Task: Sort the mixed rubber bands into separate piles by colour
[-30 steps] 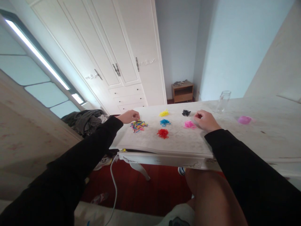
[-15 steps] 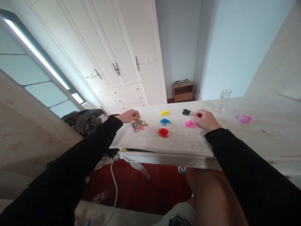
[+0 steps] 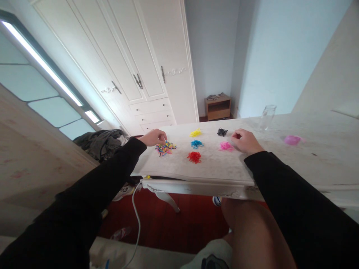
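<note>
My left hand (image 3: pixel 155 137) is closed in a pinch at the upper edge of a mixed-colour pile of small rubber bands (image 3: pixel 166 148). What its fingertips grip is too small to make out. Curled beside the pink bands (image 3: pixel 226 146), my right hand (image 3: pixel 245 142) rests on the table, with nothing visible in its closed fingers. Between my hands lie separate heaps: yellow bands (image 3: pixel 195 132), blue bands (image 3: pixel 196 144), red bands (image 3: pixel 194 157) and black bands (image 3: pixel 222 132).
A clear glass jar (image 3: pixel 267 118) stands on the white table (image 3: pixel 218 170) beyond my right hand. Farther right lies a pink, rounded object (image 3: pixel 292 140). A white cable (image 3: pixel 137 220) hangs by the near left corner. Dark clothes (image 3: pixel 98 144) are heaped left of the table.
My left hand stays at the mixed pile, with only a slight shift of its fingers. My right hand and the sorted colour heaps look unchanged.
</note>
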### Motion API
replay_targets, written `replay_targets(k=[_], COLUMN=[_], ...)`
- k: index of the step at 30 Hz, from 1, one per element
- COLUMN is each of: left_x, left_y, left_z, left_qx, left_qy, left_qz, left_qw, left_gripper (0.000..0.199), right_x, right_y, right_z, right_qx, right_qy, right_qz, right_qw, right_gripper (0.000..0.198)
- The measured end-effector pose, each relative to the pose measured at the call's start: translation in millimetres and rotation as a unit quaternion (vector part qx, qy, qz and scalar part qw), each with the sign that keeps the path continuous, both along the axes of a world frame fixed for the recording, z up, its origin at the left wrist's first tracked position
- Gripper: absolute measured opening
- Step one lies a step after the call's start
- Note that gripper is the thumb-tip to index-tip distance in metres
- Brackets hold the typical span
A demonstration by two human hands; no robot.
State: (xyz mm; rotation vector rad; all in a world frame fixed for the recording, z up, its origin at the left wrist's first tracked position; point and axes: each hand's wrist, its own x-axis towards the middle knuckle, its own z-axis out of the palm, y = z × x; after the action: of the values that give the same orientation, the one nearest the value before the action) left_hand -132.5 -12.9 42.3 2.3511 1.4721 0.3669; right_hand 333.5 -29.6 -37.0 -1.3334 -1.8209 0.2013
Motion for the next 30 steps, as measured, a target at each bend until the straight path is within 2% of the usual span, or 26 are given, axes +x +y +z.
replay_targets(k=[7,14,21,26,30], left_x=[-2.2,-1.0,-4.0,-3.9,-3.0], left_y=[1.9,-3.9,-4.1,-5.4,-7.0], left_z=[0.0,3.9,-0.1,0.1,2.7], left_qx=[-0.012,0.054,0.003,0.000,0.020], left_qy=[0.022,0.055,0.030,0.029,0.036], left_qz=[-0.013,0.003,0.004,0.009,0.027], left_qw=[1.000,0.997,1.000,1.000,0.999], left_gripper=[0.027,0.012,0.023,0.027,0.020], right_x=[0.2,0.5,0.5,0.6,0.7], right_y=[-0.2,-0.1,0.3,0.6,0.5], right_z=[0.2,-0.3,-0.9,-1.1,-1.2], right_qx=[-0.001,-0.004,0.001,-0.004,-0.007], right_qy=[-0.004,-0.005,-0.005,-0.009,-0.016], right_qz=[0.002,0.000,0.003,0.000,-0.002], right_qw=[1.000,1.000,1.000,1.000,1.000], right_gripper=[0.010,0.010,0.010,0.009,0.009])
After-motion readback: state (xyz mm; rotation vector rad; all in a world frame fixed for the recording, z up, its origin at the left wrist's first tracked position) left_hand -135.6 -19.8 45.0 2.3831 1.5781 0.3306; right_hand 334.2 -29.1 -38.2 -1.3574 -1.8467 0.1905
